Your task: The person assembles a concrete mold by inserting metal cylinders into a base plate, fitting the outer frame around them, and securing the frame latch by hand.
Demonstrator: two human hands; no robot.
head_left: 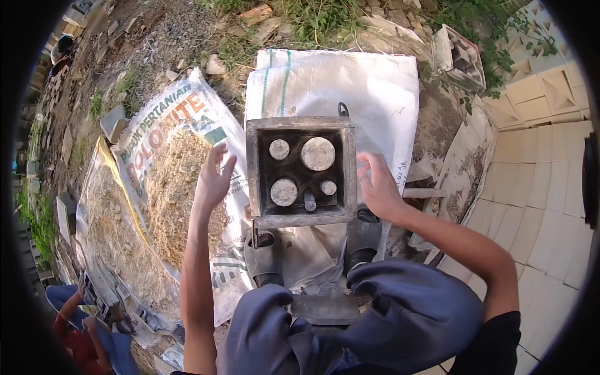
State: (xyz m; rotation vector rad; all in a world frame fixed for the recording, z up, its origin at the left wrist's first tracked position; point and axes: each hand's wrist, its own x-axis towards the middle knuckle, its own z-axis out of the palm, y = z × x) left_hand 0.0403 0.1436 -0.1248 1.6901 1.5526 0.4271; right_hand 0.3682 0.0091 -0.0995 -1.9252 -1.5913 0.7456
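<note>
A square dark mould box (301,220) with a worn rim stands between my two hands, over a white sack. Inside it are several round pale discs of different sizes, among them a large one (318,154) at the upper right, and a short grey peg (309,200) near the bottom. My left hand (215,175) is raised to the left of the box, fingers apart, holding nothing. To the right of the box, my right hand (378,184) is near its edge with fingers spread and slightly curled, nothing in it.
A sandy pile (178,194) lies on a printed sack at the left. White sacking (381,94) lies beyond the box. A crate (459,59) stands at the upper right, beside stacked pale blocks (531,181). Another person (81,331) sits at the lower left.
</note>
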